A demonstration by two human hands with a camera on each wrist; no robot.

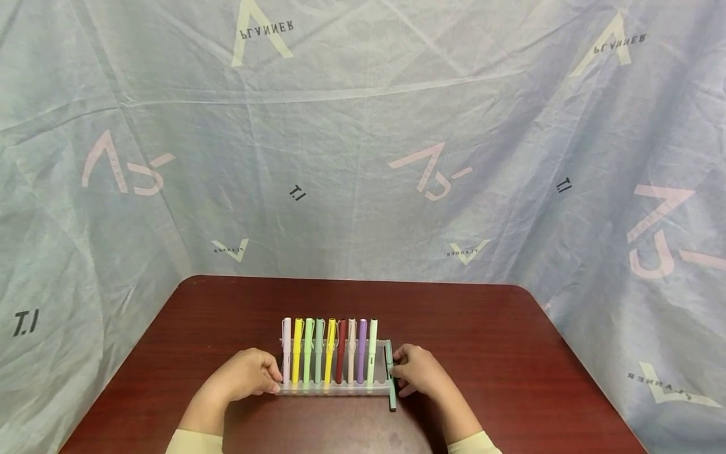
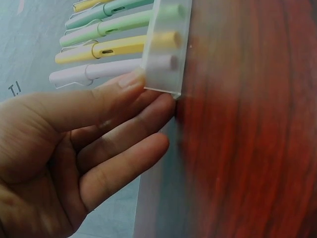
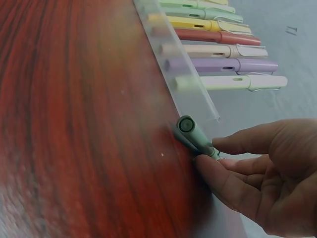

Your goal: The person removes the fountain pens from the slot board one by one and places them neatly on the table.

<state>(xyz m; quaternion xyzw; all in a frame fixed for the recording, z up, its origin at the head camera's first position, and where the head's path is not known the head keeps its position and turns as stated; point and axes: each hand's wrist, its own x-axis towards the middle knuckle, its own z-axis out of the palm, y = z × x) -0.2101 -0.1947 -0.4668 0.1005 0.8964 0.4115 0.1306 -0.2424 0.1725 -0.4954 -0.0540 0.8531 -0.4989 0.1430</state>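
A clear plastic pen rack (image 1: 340, 391) stands on the table with a row of several capped pens in it. From left to right come pale lilac, yellow, light green, teal-green, yellow, dark red, beige, purple and pale green-white (image 1: 372, 353). My left hand (image 1: 249, 375) grips the rack's left end, thumb (image 2: 132, 79) on top near the lilac pen (image 2: 114, 69) and fingers underneath. At the right end my right hand (image 1: 422, 372) pinches a dark green pen (image 3: 193, 134) between thumb and fingers. That pen lies beside the rack, its end toward me.
The dark red wooden table (image 1: 482, 328) spreads around the rack. Behind and at both sides hangs a grey-white printed cloth (image 1: 351, 126), which meets the table's back edge.
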